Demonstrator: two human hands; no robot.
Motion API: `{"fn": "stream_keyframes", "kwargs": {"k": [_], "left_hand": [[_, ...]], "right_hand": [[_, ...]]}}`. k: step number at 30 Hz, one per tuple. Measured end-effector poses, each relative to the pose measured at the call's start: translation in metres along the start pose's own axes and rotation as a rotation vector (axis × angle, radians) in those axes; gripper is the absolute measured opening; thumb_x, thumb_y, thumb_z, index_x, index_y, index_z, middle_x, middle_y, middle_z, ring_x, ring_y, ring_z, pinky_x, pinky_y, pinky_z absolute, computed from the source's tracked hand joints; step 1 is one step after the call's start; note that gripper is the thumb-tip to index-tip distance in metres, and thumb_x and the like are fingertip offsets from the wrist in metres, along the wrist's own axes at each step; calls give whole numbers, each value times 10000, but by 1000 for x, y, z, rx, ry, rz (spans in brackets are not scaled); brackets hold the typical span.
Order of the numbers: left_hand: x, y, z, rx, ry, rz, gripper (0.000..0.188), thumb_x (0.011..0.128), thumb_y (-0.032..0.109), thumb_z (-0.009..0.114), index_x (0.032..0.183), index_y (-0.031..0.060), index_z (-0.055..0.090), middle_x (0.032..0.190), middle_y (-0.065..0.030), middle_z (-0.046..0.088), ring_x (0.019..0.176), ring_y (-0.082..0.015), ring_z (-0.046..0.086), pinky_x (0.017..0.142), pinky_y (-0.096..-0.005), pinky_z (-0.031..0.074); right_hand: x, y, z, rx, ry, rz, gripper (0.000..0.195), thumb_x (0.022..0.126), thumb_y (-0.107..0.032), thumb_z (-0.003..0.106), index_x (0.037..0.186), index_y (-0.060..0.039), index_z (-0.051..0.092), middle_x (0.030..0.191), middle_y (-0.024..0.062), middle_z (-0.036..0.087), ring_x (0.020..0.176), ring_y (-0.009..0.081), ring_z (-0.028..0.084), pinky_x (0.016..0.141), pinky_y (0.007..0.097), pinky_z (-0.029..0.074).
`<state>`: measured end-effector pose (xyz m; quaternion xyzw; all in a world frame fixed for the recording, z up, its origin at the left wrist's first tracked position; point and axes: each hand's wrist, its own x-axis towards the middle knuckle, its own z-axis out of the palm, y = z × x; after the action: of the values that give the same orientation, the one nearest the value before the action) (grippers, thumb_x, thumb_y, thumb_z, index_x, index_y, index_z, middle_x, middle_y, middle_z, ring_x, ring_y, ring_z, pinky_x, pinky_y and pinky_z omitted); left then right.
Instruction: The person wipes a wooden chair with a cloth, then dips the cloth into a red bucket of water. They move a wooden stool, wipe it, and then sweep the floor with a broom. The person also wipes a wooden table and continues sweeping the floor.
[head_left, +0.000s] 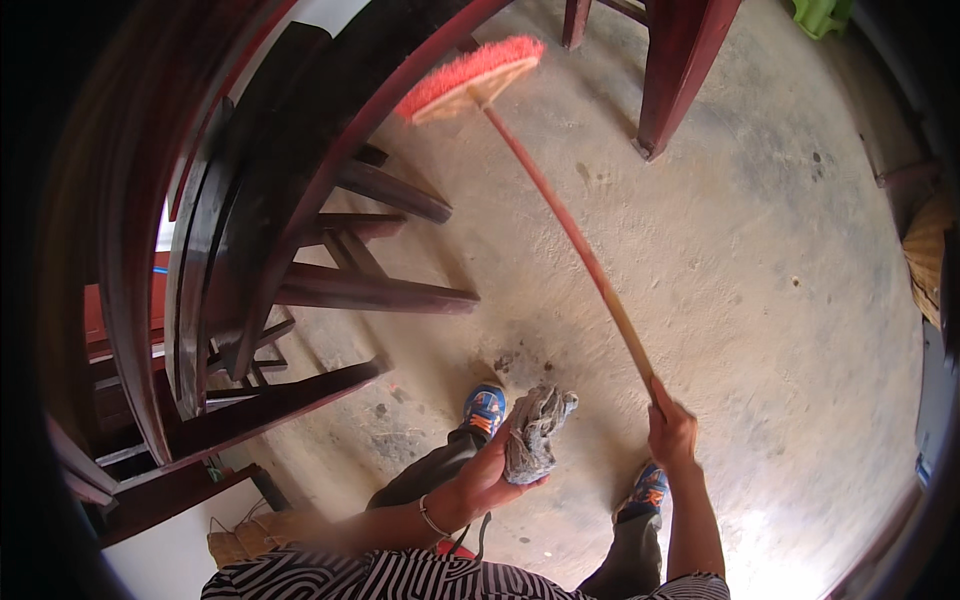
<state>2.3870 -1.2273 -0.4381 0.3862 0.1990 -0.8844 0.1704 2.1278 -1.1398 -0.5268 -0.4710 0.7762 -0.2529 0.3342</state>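
Observation:
A crumpled grey cloth (538, 435) rests in my left hand (487, 472), the fingers wrapped under it, low in the middle of the view. My right hand (673, 431) grips the end of a long reddish wooden handle (574, 225). That handle runs up and to the left to a broom or mop head with red bristles or pile (472, 71), beside the edge of a dark wooden bench or table (330, 172). Whether the head touches the floor I cannot tell.
Dark red wooden furniture with several legs (375, 289) fills the left side. Another red wooden leg (679, 75) stands at the top. A green plastic item (821, 15) is at the top right. Dark spots mark the concrete floor (735, 300) around my blue shoes (485, 409).

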Motion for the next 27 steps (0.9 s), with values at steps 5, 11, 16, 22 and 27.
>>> {"fn": "stream_keyframes", "kwargs": {"k": [5, 11, 16, 22, 27], "left_hand": [[19, -16, 5, 78, 73, 36, 393, 876, 524, 449, 1062, 206, 586, 897, -21, 628, 813, -178, 577, 727, -380, 449], [11, -29, -49, 211, 98, 250, 395, 845, 548, 487, 1101, 256, 559, 938, 39, 624, 802, -162, 582, 689, -381, 466], [-36, -62, -78, 314, 3, 204, 407, 813, 548, 544, 1124, 287, 539, 927, 87, 620, 756, -110, 583, 613, -305, 465], [-145, -96, -13, 324, 167, 314, 342, 872, 498, 500, 1108, 255, 546, 948, 46, 598, 779, -147, 570, 613, -357, 462], [-244, -129, -5, 257, 209, 426, 408, 870, 559, 455, 1084, 218, 524, 896, 30, 568, 673, -155, 533, 538, -275, 444]], "right_hand": [[74, -41, 16, -67, -41, -12, 532, 820, -51, 525, 1323, -194, 429, 645, 200, 575, 577, 367, 572, 537, 415, 458], [-74, -47, -15, -104, -152, 204, 503, 854, -121, 526, 1322, -267, 416, 640, 195, 583, 607, 381, 588, 558, 470, 462], [-241, -49, -126, -205, -284, 443, 442, 854, -188, 530, 1283, -268, 462, 710, 212, 593, 683, 412, 586, 611, 496, 455], [-378, -86, -282, -295, -308, 498, 510, 803, -76, 556, 1281, -238, 486, 683, 211, 595, 612, 386, 584, 523, 441, 452], [-341, -68, -340, -352, -270, 288, 462, 844, -208, 532, 1287, -318, 456, 693, 201, 605, 632, 388, 593, 561, 482, 474]]}}
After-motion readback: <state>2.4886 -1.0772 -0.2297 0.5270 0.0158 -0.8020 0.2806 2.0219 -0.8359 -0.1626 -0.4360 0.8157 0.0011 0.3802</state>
